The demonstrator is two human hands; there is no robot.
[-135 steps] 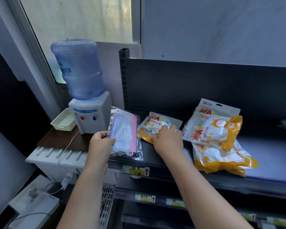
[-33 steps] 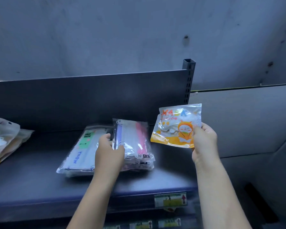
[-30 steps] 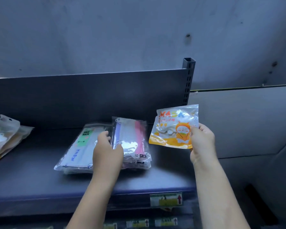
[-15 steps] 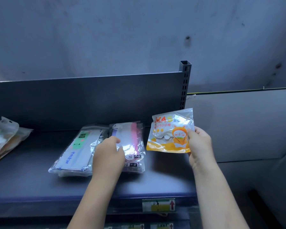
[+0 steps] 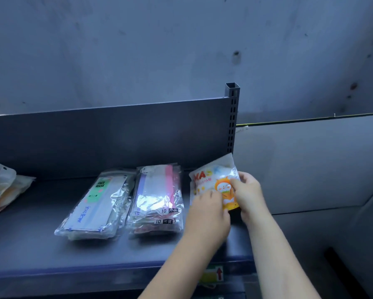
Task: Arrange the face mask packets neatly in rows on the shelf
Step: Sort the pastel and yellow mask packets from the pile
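Note:
An orange cartoon mask packet [image 5: 211, 180] sits at the right end of the dark shelf [image 5: 41, 244]. My right hand [image 5: 249, 194] grips its right edge with thumb on the front. My left hand [image 5: 209, 212] has its fingers on the packet's lower left part. To the left lies a stack of clear packets with pink and purple masks [image 5: 157, 195]. Further left lies a clear packet stack labelled FACE MASK [image 5: 95, 203]. Orange packets [image 5: 2, 188] are piled at the shelf's far left.
A perforated upright post [image 5: 232, 117] ends the shelf at the right, beside a grey wall panel [image 5: 310, 165]. A dark back panel [image 5: 95, 137] stands behind the packets. A price label with a red arrow [image 5: 213, 275] hangs on the shelf's front edge.
My left hand left the pink and purple stack and moved right onto the orange packet. My right hand lowered that packet to the shelf's right end.

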